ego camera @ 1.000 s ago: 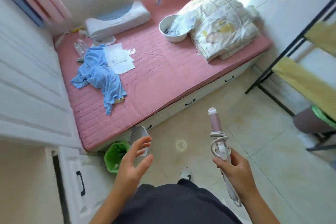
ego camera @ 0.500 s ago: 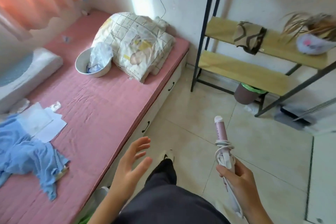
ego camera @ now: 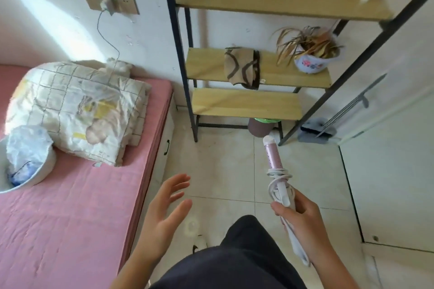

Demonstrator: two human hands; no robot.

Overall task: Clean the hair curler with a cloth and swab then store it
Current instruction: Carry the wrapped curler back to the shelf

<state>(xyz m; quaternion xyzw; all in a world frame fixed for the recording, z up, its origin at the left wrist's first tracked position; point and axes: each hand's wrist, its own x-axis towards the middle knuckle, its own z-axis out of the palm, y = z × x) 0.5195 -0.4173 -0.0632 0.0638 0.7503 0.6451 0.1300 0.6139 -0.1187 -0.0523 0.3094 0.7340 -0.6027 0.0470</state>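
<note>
Right grip (ego camera: 303,216) clenched round the white handle of the curler (ego camera: 272,157). The pink barrel points toward 12 o'clock, leaning slightly left, held in the air over the floor (ego camera: 223,166). Cord (ego camera: 279,173) is wound round the curler just above the grip.

Left grip (ego camera: 164,213) released: straight, spread, holding nothing, at 9 o'clock of the right grip and apart from it.

Shelf (ego camera: 246,103) at 12 o'clock. Patterned cloth (ego camera: 242,68) draped over the middle board; pot (ego camera: 310,63) of dry leaves at its 3 o'clock. Bin (ego camera: 260,126) under the lowest board.

Bed (ego camera: 70,218) at 9 o'clock carries a quilt (ego camera: 77,105) and a basin (ego camera: 44,171).
</note>
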